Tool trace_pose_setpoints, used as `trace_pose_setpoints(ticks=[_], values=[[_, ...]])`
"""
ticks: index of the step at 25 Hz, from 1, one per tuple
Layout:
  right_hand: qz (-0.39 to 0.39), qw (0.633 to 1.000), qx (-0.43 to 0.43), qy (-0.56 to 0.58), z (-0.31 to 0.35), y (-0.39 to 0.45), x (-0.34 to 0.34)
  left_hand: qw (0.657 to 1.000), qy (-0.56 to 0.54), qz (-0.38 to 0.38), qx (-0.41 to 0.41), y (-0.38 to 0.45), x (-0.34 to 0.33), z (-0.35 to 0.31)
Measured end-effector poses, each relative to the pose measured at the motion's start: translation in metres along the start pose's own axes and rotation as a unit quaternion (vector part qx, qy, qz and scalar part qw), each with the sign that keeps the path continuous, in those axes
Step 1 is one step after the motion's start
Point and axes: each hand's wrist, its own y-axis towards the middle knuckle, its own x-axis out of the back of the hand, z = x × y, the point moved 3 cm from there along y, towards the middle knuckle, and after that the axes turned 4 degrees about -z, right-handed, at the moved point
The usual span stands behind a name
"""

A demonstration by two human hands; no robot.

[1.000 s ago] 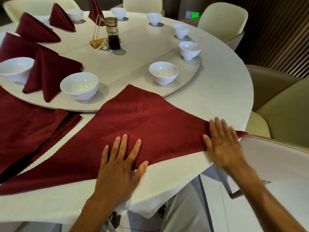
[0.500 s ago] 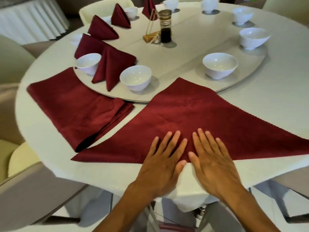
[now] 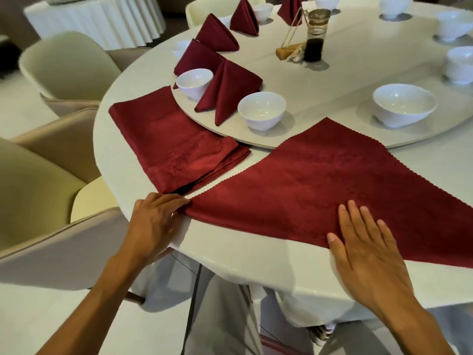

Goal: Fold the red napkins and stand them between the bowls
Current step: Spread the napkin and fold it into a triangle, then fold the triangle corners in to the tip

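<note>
A round counter (image 3: pixel 256 257) draped in white cloth fills the scene, ringed by cream upholstered chairs (image 3: pixel 69 65). On it sits a large white turntable disc (image 3: pixel 332 80), its near rim carrying white ceramic bowls; the nearest two (image 3: pixel 261 110) (image 3: pixel 404 105) stand well apart. A dark red cloth napkin, folded into a broad triangle with a zigzag-cut edge (image 3: pixel 327 185), lies flat on the counter at the near edge, its apex touching the turntable rim between those two bowls and its right corner running out of view. To its left, just beside it, lies a flat stack of dark red napkins (image 3: pixel 174 144), partly tucked under the turntable edge. On the disc, folded red napkins stand upright between bowls: one (image 3: pixel 230 90) between the nearest left bowl and a smaller-looking white bowl (image 3: pixel 194 82), others (image 3: pixel 217 34) (image 3: pixel 244 17) farther back. A glass bottle of dark sauce (image 3: pixel 313 35) stands near the disc's centre beside a small wooden holder (image 3: pixel 288 51). The person's right hand (image 3: pixel 363 247) lies flat on the triangle's long folded edge, grip wide with fingers straight and spread. The left hand (image 3: pixel 153 221) pinches the triangle's left corner at the counter's edge, fingers curled on the cloth.
</note>
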Motion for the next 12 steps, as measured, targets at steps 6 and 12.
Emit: trace_pose_setpoints(ticks=[6,12], values=[[-0.051,0.993,0.094,0.051,0.027,-0.005,0.019,0.918,-0.371,-0.081,0.113,0.036,0.037,-0.015],[-0.112,0.991,0.010,0.078,0.063,-0.001,0.023,0.795,-0.570,-0.111,0.173,0.134,0.064,-0.091]])
